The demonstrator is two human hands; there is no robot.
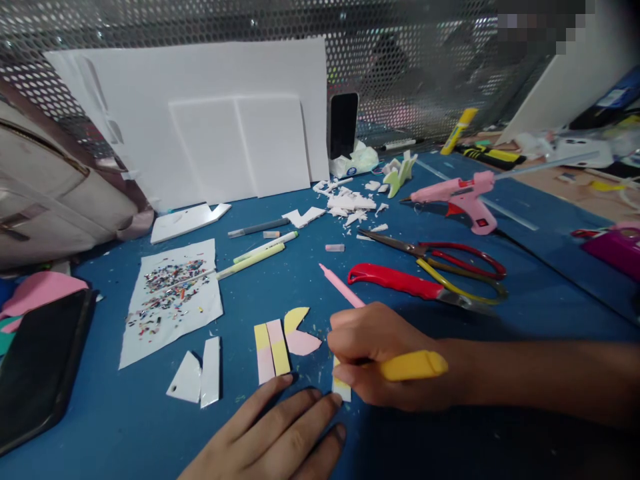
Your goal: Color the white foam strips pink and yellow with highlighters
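My right hand point(385, 360) grips a yellow marker point(413, 366), its tip hidden behind the fingers. Under that hand lies a small white strip point(342, 392), partly coloured yellow. My left hand point(285, 433) rests flat with fingers stretched out, one fingertip touching the strip's lower end. Just beyond the left fingers are two strips point(272, 350) coloured in pink and yellow blocks. Beside them sit a yellow leaf-shaped piece point(296, 319) and a pink one point(303, 343). An uncapped pink marker point(343, 285) lies above the right hand, with its cap point(335, 248) apart.
Scissors point(440, 257), a red-handled cutter point(395, 280) and a pink glue gun point(463, 197) lie at right. White scraps point(350, 202) are heaped behind. At left are a paper with colourful bits point(175, 293), more markers point(253, 260), white cut pieces point(211, 372) and a black phone point(45, 367).
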